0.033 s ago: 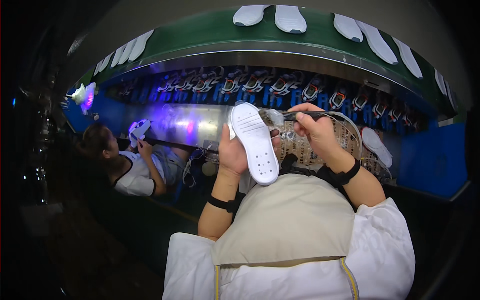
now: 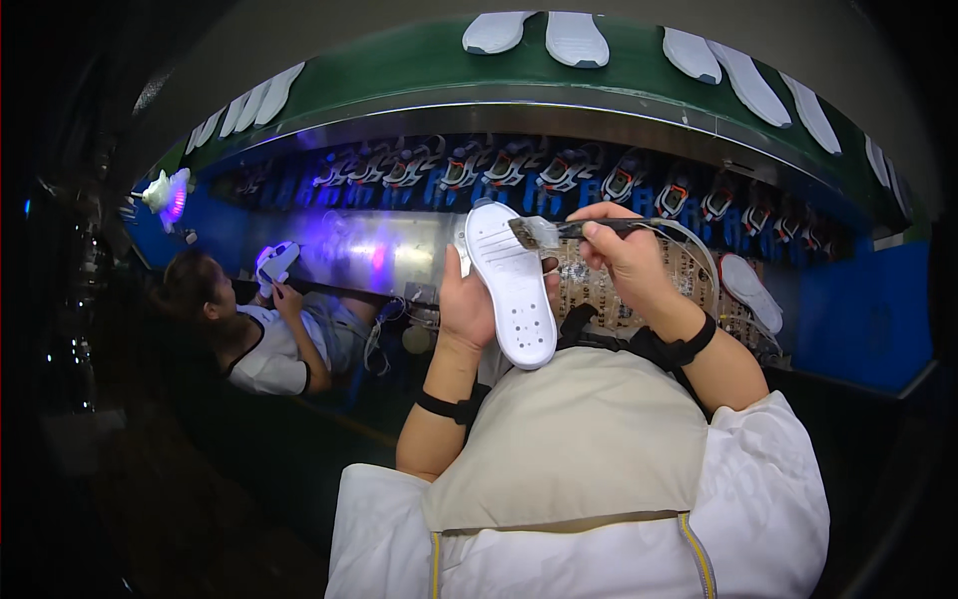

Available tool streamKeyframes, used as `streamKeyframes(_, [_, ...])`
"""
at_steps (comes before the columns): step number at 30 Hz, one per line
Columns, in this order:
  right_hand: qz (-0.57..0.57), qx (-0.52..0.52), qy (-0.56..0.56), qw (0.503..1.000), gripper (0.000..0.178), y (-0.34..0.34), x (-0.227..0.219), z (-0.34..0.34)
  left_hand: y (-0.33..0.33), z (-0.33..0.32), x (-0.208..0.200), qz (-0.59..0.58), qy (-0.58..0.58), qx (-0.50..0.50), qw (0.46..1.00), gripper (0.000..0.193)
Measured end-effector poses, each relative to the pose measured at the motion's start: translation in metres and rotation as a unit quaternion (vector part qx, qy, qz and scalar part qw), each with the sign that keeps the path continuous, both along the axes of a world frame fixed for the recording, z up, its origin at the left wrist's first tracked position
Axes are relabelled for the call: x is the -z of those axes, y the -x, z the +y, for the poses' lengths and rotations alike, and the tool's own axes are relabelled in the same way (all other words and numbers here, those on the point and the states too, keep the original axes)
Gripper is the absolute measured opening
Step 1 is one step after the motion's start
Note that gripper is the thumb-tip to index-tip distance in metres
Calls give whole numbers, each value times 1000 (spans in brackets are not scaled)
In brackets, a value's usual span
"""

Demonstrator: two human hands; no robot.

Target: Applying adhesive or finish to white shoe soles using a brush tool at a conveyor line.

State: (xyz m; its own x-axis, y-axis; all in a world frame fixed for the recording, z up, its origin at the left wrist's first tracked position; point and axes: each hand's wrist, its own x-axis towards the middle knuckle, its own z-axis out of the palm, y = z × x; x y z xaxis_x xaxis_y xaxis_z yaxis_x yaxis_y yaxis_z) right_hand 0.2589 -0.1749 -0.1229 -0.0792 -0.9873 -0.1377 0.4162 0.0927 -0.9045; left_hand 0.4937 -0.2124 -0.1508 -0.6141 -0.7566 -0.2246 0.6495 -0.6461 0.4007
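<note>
Currently, from my distant seat, I see the left hand (image 2: 465, 304) cradling a white shoe sole (image 2: 514, 285) from beneath, thumb along one edge and fingertips showing at the other. It sits just beyond the beige apron (image 2: 569, 439), holed end toward the body. The right hand (image 2: 629, 252) has its fingers pinched round the handle of a brush (image 2: 544, 234), whose bristles overlap the sole's ridged part; I can't tell whether they touch it. Another sole (image 2: 750, 293) lies farther right.
</note>
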Motion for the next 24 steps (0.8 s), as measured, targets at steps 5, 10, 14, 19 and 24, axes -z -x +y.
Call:
streamKeyframes(5, [24,-27,25,999,19,-26,-25,-30,16,-18,10,1,47,-10,999,92])
streamKeyframes(10, [141,38,64,987,20,-40,-25,-43,39,-16,-6,-50,41,-79,995,74])
streamKeyframes(14, [228,-22,212,950,24,-36,-17,-46,37,-24,-2,-69,53,-107,990,72])
streamKeyframes(19, [33,-42,80,995,26,-25,-22,-48,29,-29,-5,-13,55,-65,996,77])
streamKeyframes(24, [248,-175,280,911,31,-16,-30,-50,18,-40,3,41,48,-88,994,80])
